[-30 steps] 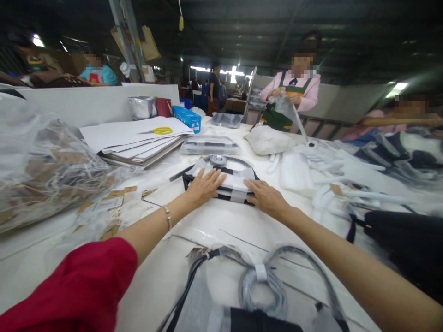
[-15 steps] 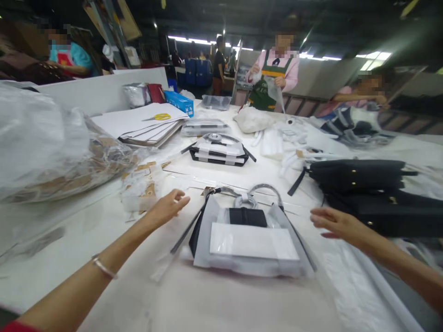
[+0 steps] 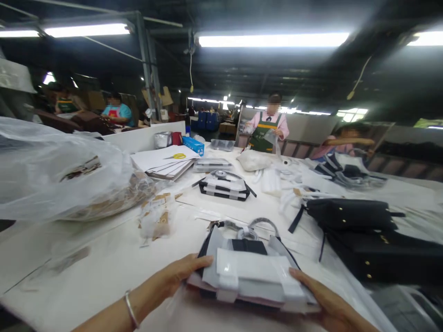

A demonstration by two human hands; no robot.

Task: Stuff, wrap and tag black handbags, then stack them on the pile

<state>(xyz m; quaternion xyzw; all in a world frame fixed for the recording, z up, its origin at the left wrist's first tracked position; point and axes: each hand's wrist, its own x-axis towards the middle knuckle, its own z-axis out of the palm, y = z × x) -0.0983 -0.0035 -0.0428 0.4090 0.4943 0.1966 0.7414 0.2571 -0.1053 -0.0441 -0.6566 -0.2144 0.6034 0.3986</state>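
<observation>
Fingers (image 3: 204,262) of the left hand (image 3: 176,276) hold the left side of the wrapped bag (image 3: 258,290), thumb laid over its edge and the rest mostly out of sight; the right hand (image 3: 325,297) grips the opposite side, thumb on top; the bag is between the two hands, over the white desk (image 3: 104,272), its near edge blurred, so whether that edge touches the desk cannot be told. A white sheet (image 3: 254,263) lies across the bag's top, with clear strips over it; a dark flap (image 3: 249,247) shows just beyond the sheet, and a plastic-covered handle (image 3: 265,222) arches at the bag's far side; a bracelet (image 3: 130,309) circles the left wrist. Beyond the bag sits a second wrapped bag (image 3: 224,185); beyond and to the left of the bag, yellow scissors (image 3: 179,156) rest on a stack of white sheets (image 3: 155,161), with a blue box (image 3: 194,145) near; left of the bag are a small heap of brown tags (image 3: 162,221) and a big plastic sack (image 3: 79,184); right of the bag lie two black bags (image 3: 349,214); far beyond the bag, a co-worker in a green apron (image 3: 263,136) holds clear plastic (image 3: 272,137).
</observation>
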